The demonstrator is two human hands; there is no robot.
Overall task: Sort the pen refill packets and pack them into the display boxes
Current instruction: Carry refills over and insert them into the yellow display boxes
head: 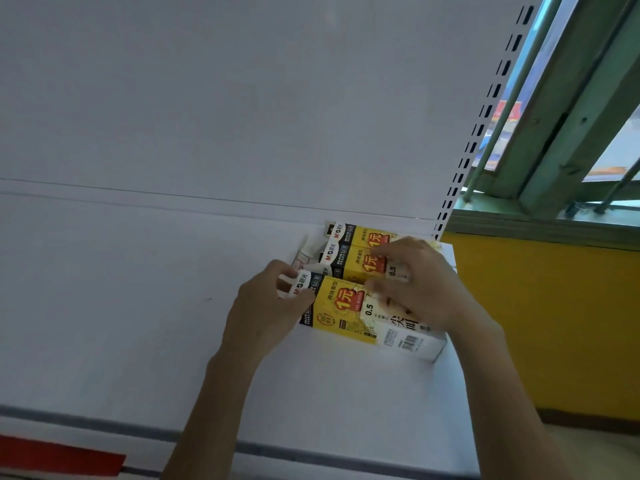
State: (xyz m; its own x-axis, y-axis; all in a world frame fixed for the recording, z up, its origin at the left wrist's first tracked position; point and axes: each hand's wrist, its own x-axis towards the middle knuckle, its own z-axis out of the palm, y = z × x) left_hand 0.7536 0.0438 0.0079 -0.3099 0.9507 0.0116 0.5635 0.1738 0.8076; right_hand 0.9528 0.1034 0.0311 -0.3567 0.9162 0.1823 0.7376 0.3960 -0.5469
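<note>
Hidden: rear boxes [349, 251] partly behind hands; small print unreadable.
Left grip [266, 306]: pinching near box [341, 313] end.
Right grip [419, 285]: closed over box tops.
Surface: white shelf [138, 289], by window [571, 133].

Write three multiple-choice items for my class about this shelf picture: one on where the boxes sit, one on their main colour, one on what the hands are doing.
1. Where on the white shelf do the display boxes sit?
A. far right end, against the back panel
B. far left end
C. front edge, centre

2. What is the main colour of the nearest display box?
A. green
B. yellow
C. purple

3. What are the left hand and right hand doing?
A. resting flat on the shelf
B. both touching the boxes
C. hanging clear of the shelf

Answers: 1 A, the boxes lie beside the slotted upright; 2 B, its face is yellow with red print; 3 B, fingers of both hands rest on the boxes.
</note>
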